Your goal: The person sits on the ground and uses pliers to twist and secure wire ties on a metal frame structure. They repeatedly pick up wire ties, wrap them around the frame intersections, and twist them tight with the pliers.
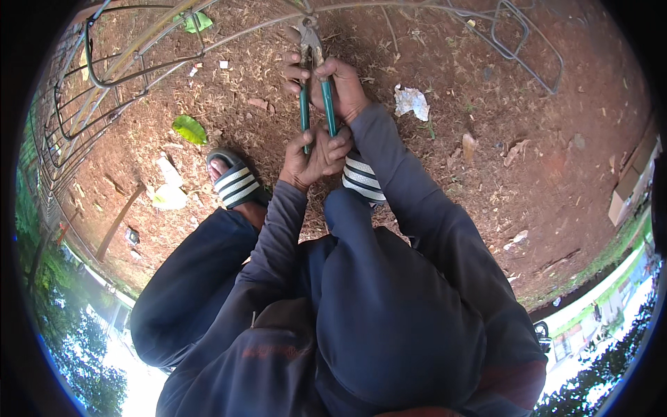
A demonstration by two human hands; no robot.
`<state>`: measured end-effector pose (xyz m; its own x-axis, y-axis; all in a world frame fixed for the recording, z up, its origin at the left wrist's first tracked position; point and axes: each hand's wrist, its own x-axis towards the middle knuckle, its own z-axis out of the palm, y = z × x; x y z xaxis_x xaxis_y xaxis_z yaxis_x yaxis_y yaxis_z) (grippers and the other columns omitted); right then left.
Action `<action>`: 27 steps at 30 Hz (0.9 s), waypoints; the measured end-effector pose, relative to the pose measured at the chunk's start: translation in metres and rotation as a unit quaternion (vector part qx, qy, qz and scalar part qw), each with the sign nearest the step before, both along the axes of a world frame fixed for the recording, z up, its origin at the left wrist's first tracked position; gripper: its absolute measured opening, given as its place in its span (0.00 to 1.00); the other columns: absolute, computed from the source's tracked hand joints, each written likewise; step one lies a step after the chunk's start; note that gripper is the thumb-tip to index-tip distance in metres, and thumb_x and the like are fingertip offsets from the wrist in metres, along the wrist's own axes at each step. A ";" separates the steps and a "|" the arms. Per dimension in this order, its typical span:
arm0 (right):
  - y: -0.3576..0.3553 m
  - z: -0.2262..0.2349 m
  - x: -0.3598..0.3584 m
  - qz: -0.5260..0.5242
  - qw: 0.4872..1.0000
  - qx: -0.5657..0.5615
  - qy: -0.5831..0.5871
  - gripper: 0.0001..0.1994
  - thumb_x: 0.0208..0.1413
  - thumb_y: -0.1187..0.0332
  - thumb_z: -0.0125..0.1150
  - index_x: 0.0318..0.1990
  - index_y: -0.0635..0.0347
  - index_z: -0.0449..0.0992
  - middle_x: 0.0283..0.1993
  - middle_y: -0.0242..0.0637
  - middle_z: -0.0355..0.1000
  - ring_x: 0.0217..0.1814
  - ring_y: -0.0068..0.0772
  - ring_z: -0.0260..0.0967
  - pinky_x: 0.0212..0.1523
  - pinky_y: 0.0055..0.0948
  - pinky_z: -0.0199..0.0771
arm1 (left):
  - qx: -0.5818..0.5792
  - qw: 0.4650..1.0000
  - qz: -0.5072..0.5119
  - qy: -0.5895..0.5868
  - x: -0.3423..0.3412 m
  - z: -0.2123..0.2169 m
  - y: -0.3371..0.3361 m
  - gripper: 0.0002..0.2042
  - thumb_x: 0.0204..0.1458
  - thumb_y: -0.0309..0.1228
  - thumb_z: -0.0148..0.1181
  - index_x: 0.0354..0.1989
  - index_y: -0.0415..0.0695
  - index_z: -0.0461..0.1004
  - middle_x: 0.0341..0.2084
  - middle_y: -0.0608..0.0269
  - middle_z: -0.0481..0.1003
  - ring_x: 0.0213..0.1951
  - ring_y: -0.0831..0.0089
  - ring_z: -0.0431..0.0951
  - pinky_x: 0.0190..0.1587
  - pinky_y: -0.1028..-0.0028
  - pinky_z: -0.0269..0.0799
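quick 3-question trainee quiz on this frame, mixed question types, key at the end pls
1. True or false: both hands grip the green-handled cutter.
2. Multiple choice: the cutter's metal head is at A) a crumpled white scrap, B) a bent metal rod of the wire frame, C) a green leaf.
3. Fill in: the person's feet wear striped ____.

Key
1. True. The left hand holds the handle ends near the body; the right hand grips higher up, nearer the head.
2. B. The white scrap and the green leaf lie apart on the bare brown soil.
3. Sandals, open-toed slides with dark and white bands.
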<state>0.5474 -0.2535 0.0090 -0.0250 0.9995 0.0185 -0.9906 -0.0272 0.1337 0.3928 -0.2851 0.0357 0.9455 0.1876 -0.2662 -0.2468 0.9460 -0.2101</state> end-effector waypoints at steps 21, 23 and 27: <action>-0.065 0.060 -0.020 -0.026 0.757 -0.457 -0.466 0.34 0.71 0.43 0.46 0.68 0.67 0.60 0.58 0.44 0.71 0.59 0.38 0.71 0.60 0.39 0.70 | 0.596 0.437 -0.199 0.643 0.011 0.075 -0.002 0.22 0.49 0.30 0.62 0.52 0.33 0.69 0.29 0.52 0.74 0.29 0.59 0.76 0.37 0.61 0.72; -0.075 0.064 0.003 -0.046 0.753 -0.433 -0.493 0.35 0.71 0.43 0.44 0.71 0.66 0.58 0.62 0.48 0.69 0.64 0.43 0.69 0.64 0.42 0.69 | 0.556 0.538 -0.227 0.592 0.000 0.083 0.011 0.23 0.50 0.30 0.61 0.54 0.34 0.69 0.29 0.59 0.72 0.28 0.68 0.72 0.34 0.66 0.70; -0.080 0.065 0.043 -0.046 0.740 -0.369 -0.561 0.34 0.71 0.46 0.47 0.70 0.68 0.61 0.62 0.52 0.69 0.65 0.46 0.70 0.65 0.46 0.70 | 0.458 0.668 -0.244 0.534 -0.009 0.105 0.021 0.22 0.52 0.28 0.60 0.56 0.36 0.69 0.29 0.69 0.68 0.29 0.81 0.68 0.32 0.76 0.66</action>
